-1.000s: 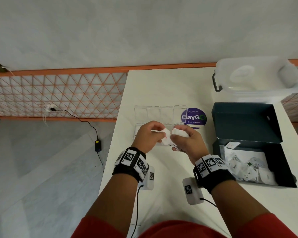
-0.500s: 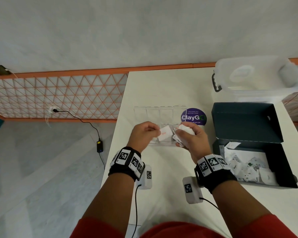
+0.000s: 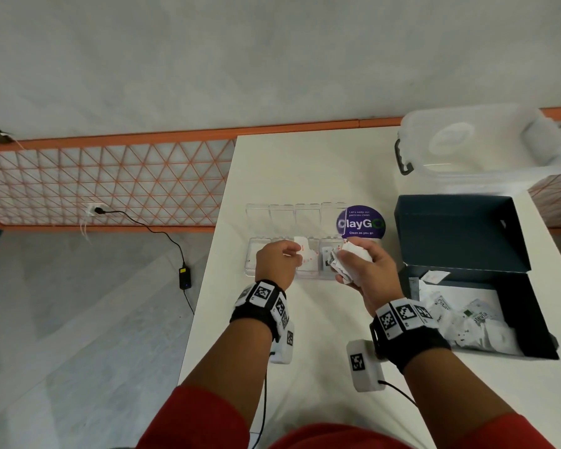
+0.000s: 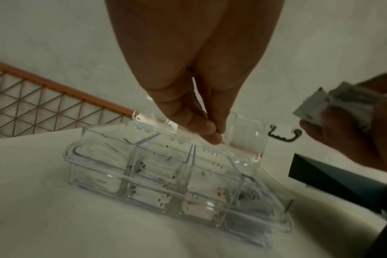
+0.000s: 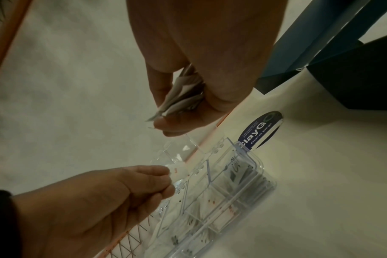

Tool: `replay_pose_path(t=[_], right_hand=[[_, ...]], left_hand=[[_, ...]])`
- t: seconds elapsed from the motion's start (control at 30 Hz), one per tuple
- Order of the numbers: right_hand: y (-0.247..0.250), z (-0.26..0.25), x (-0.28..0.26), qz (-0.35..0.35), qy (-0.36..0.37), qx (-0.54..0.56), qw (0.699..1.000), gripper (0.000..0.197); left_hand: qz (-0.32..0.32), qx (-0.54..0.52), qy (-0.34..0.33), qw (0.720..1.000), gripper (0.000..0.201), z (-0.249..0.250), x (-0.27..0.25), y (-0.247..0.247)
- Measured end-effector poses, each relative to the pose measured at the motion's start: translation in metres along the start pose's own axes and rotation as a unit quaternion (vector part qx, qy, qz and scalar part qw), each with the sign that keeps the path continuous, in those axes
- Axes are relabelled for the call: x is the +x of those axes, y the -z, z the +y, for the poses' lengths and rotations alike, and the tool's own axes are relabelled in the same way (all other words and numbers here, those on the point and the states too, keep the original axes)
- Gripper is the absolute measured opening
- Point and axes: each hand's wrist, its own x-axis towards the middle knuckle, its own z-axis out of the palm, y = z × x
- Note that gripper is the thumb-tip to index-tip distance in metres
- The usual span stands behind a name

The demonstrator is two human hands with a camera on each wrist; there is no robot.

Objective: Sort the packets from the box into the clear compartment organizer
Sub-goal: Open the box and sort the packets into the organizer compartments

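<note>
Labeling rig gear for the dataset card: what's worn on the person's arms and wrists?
Each wrist carries a black band ringed with white tiles printed with black square fiducial markers. A white camera box with its own marker hangs under each wrist, trailing a thin black cable. Red sleeves cover the upper arms; forearms are bare.

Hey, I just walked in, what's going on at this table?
A person is sorting small packets into a clear compartment organizer on a white table. The left hand pinches one white packet with red print over the organizer's middle compartments. The right hand holds a small bunch of packets beside it. More loose packets lie in the open dark box to the right.
</note>
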Motion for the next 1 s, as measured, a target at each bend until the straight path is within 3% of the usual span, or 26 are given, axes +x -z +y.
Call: replay_pose_path(t=[0.13,0.27,0.37,0.47,0.53,0.63,0.77,0.9,1.0], right_hand=[[0.001,0.003,0.001,0.004,-0.007,-0.012,1.000,0.025],[-0.001,0.007,0.000,-0.005,-0.016,0.006,1.000,0.024],[-0.003,0.012,0.000,-0.015,-0.015,-0.011,1.000,0.021],[-0.004,0.014,0.002,-0.027,-0.016,-0.037,0.999,0.014],[-0.007,0.015,0.003,-0.040,-0.023,-0.041,0.998,0.009],[-0.012,0.015,0.006,-0.059,-0.023,-0.054,0.997,0.006],[-0.016,0.013,0.008,-0.083,-0.043,-0.034,0.995,0.015],[-0.016,0.012,0.005,-0.129,-0.070,-0.010,0.989,0.025],[-0.015,0.014,0.004,-0.150,-0.084,-0.003,0.985,0.045]], left_hand=[[-0.024,0.095,-0.031,0.995,0.021,-0.004,0.009,-0.014],[-0.072,0.223,-0.063,0.970,0.023,-0.007,0.013,-0.024],[-0.068,0.256,-0.047,0.963,0.025,-0.009,0.013,-0.025],[-0.049,0.170,-0.036,0.984,0.022,-0.009,0.011,-0.017],[-0.049,0.047,-0.038,0.997,0.016,-0.003,0.005,-0.010],[-0.105,-0.101,-0.040,0.988,0.016,0.010,-0.009,-0.004],[-0.130,-0.087,-0.063,0.986,0.046,0.011,-0.015,-0.003],[-0.102,-0.110,-0.054,0.987,0.043,0.005,-0.017,-0.002],[-0.088,-0.121,-0.042,0.988,0.040,0.001,-0.017,-0.001]])
